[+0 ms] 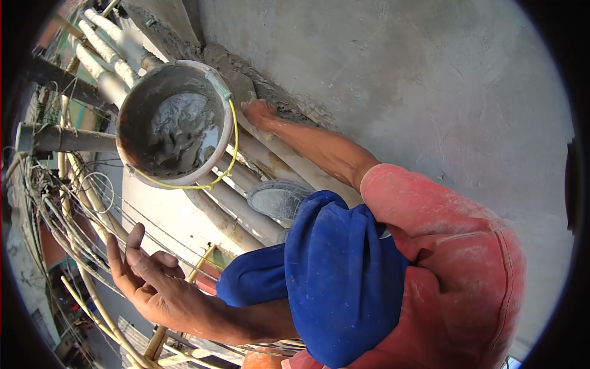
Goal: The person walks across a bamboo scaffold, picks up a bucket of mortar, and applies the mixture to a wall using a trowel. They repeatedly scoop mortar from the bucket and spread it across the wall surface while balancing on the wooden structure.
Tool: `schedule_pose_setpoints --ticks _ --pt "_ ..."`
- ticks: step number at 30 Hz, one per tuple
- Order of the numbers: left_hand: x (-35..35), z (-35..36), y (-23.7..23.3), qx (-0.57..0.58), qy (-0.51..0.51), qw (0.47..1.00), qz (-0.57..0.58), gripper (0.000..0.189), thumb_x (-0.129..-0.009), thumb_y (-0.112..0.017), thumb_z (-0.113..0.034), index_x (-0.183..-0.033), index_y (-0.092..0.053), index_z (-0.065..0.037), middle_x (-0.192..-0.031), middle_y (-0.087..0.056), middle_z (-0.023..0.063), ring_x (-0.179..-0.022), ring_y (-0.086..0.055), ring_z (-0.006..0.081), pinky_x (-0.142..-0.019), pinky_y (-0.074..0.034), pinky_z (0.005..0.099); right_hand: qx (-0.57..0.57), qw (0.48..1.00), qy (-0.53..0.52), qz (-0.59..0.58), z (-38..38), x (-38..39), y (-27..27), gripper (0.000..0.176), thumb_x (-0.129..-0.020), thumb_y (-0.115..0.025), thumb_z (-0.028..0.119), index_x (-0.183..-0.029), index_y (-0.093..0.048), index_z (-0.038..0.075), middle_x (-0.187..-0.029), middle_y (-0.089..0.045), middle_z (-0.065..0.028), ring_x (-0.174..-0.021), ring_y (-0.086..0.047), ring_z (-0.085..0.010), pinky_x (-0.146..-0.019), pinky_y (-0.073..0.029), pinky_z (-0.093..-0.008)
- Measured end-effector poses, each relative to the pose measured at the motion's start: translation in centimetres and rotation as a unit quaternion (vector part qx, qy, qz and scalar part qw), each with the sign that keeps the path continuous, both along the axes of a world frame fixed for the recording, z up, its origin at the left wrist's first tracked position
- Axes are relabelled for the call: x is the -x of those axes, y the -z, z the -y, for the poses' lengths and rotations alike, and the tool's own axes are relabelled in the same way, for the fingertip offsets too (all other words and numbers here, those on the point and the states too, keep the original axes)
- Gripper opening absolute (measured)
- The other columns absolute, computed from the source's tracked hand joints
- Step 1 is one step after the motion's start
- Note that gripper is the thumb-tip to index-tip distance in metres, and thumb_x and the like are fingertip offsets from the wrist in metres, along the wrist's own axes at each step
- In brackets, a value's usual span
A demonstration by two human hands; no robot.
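Observation:
My right hand (261, 114) is closed low against the base of the plastered wall, beside a strip of wet mortar (228, 61). What its fingers hold, if anything, cannot be made out. My left hand (149, 275) hangs over the poles with its fingers apart and half curled, holding nothing. Between and beyond the hands stands a bucket (228, 132) with a yellow cord handle (232, 161). Wet grey mortar (184, 132) lies inside it.
Bamboo poles (246, 216) form the platform under the bucket and my shoe (278, 198). A grey wall (430, 80) runs along my right side. Tangled wires (67, 221) and more poles (104, 46) lie beyond the platform's edge, with a drop showing through gaps.

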State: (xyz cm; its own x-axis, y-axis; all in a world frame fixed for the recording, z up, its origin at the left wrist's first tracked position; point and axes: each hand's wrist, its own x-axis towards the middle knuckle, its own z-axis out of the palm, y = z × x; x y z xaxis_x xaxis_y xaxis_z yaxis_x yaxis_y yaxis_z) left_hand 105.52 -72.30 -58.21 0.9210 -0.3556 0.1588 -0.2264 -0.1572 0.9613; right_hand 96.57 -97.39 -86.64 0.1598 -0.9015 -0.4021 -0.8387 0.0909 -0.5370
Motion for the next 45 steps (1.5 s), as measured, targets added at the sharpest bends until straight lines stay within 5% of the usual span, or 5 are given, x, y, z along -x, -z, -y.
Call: schedule_pose_setpoints --ticks 9,17,39,41,45 --pt "0.0 0.2 -0.1 -0.003 0.010 1.000 -0.017 0.032 -0.093 -0.048 -0.017 -0.119 -0.047 0.000 -0.099 -0.062 0.0086 -0.055 -0.039 -0.0001 -0.045 -0.027 0.0135 -0.060 0.997 0.009 -0.040 -1.5 0.2 2.5 0.034 -0.083 -0.045 0.025 -0.100 -0.066 0.004 -0.111 -0.059 -0.0195 -0.110 -0.053 -0.0355 -0.093 -0.038 -0.0441" --pt "0.2 0.5 0.1 -0.026 0.002 1.000 0.007 0.034 -0.094 -0.048 -0.019 -0.123 -0.047 -0.001 -0.094 -0.063 0.0069 -0.053 -0.041 0.0018 -0.041 -0.028 0.0142 0.003 0.999 0.022 -0.024 1.4 -2.9 5.4 0.046 -0.082 -0.048 0.022 -0.123 -0.045 0.002 -0.113 -0.057 -0.0205 -0.110 -0.052 -0.0335 -0.093 -0.038 -0.0448" --pt "0.5 0.6 -0.1 0.003 0.013 1.000 -0.019 0.032 -0.094 -0.047 -0.017 -0.122 -0.047 0.000 -0.095 -0.061 0.0089 -0.055 -0.041 0.0028 -0.043 -0.030 0.0151 0.045 0.998 -0.042 0.019 0.6 -0.9 -1.8 0.045 -0.090 -0.035 0.030 -0.121 -0.041 -0.002 -0.120 -0.049 -0.0284 -0.110 -0.049 -0.0424 -0.093 -0.037 -0.0480" --pt "0.5 0.8 0.0 -0.001 0.028 1.000 -0.011 0.032 -0.095 -0.046 -0.016 -0.122 -0.047 0.001 -0.094 -0.061 0.0089 -0.056 -0.042 0.0027 -0.045 -0.031 0.0150 0.066 0.994 0.004 0.090 3.1 -2.5 1.9 0.043 -0.081 -0.054 0.027 -0.107 -0.044 -0.004 -0.101 -0.058 -0.0300 -0.095 -0.056 -0.0445 -0.081 -0.043 -0.0509" --pt "0.5 1.0 0.1 -0.020 0.035 0.999 -0.006 0.031 -0.095 -0.045 -0.015 -0.122 -0.046 0.001 -0.094 -0.061 0.0088 -0.057 -0.042 0.0026 -0.046 -0.032 0.0152 0.048 0.994 0.034 0.091 4.8 -3.3 1.8 0.045 -0.080 -0.055 0.027 -0.110 -0.045 -0.006 -0.103 -0.057 -0.0306 -0.097 -0.055 -0.0444 -0.083 -0.043 -0.0498"
